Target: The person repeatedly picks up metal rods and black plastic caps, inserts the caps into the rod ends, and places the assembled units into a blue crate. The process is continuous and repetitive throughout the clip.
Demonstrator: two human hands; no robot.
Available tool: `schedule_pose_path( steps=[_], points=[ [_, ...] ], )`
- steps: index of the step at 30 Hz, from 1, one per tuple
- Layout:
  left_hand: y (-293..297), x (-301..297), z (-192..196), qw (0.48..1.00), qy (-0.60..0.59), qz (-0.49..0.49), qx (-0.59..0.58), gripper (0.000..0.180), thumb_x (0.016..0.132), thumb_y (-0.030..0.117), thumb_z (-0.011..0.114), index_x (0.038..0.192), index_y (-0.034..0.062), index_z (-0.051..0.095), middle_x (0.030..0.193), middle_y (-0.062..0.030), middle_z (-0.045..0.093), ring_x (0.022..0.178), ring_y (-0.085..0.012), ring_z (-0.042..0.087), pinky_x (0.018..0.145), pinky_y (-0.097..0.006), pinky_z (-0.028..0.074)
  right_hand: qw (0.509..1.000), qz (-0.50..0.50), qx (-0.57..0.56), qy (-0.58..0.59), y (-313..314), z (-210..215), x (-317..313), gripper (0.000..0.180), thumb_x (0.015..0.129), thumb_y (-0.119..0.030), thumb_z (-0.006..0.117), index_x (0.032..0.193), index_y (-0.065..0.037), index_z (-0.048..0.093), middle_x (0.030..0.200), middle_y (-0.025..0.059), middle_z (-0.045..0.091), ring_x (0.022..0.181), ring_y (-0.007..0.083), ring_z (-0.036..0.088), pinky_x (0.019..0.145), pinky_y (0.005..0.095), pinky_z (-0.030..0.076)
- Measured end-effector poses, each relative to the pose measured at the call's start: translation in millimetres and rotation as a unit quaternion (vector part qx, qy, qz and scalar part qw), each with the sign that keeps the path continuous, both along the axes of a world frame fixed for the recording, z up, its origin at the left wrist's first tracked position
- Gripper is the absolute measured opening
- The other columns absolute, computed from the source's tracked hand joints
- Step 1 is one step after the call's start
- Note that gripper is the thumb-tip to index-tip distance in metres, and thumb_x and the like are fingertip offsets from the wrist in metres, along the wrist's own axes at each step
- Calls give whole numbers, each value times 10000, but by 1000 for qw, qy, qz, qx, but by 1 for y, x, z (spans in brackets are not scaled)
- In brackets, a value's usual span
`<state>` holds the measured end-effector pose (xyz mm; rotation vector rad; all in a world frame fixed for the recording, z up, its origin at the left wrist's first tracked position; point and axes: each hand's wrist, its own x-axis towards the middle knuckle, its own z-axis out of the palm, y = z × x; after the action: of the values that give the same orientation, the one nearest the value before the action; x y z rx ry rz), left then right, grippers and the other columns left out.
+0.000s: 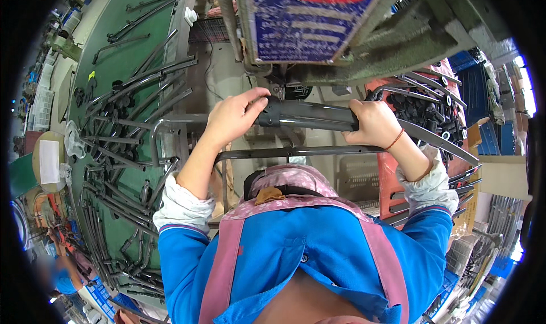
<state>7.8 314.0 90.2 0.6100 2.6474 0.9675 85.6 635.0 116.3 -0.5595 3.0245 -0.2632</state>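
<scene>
Across the middle, in front of my chest, lies a dark grey metal tube frame [318,116], held level with both hands. My left hand [234,117] is closed round it beside a black collar [272,111], thumb and forefinger on top. My right hand [374,122] grips the thicker tube farther right, its fingers wrapped over it. Left of my left hand a thinner end bends downward; to the right a flat, curved dark bar [435,137] runs past my wrist. A second dark tube [301,152] crosses just below, nearer my body; whether it joins the held frame I cannot tell.
A heavy green-grey machine [375,68] with a blue and red plate hangs just beyond my hands. On the left, a green table [122,17] bears many bent dark tubes. A red-covered table [389,179] on the right carries black fittings [418,110] and more bars.
</scene>
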Motion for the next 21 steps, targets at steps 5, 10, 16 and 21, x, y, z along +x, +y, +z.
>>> schedule_pose_path(
  steps=[5, 10, 16, 21],
  points=[
    [1, -16, 11, 1000, 22, 10, -5, 335, 958, 453, 502, 1078, 190, 672, 784, -128, 683, 815, -354, 659, 694, -450, 507, 998, -21, 23, -54, -1, 0, -14, 486, 597, -365, 722, 883, 16, 630, 785, 217, 630, 759, 392, 631, 714, 437, 523],
    [2, -18, 28, 997, -21, 23, -71, 327, 947, 443, 518, 1004, 155, 662, 777, -141, 675, 820, -378, 646, 696, -476, 499, 998, 1, -6, -55, 2, -4, -23, 676, 592, -395, 733, 1133, -3, 630, 1134, 237, 579, 1098, 409, 524, 979, 448, 417],
    [12, -16, 13, 997, 59, 27, 37, 325, 923, 405, 549, 916, 103, 667, 794, -163, 673, 817, -411, 634, 689, -496, 489, 998, 53, 8, 33, 20, -15, -25, 632, 610, -404, 738, 1112, -36, 632, 1083, 202, 611, 1035, 366, 566, 948, 411, 448],
    [13, -21, -17, 995, 93, 20, 28, 398, 912, 415, 562, 838, 44, 683, 801, -197, 670, 811, -423, 640, 705, -505, 501, 998, 46, 1, -29, 22, -20, -26, 743, 623, -433, 686, 1230, -18, 583, 1242, 245, 558, 1151, 405, 533, 1026, 450, 414]
  ],
)
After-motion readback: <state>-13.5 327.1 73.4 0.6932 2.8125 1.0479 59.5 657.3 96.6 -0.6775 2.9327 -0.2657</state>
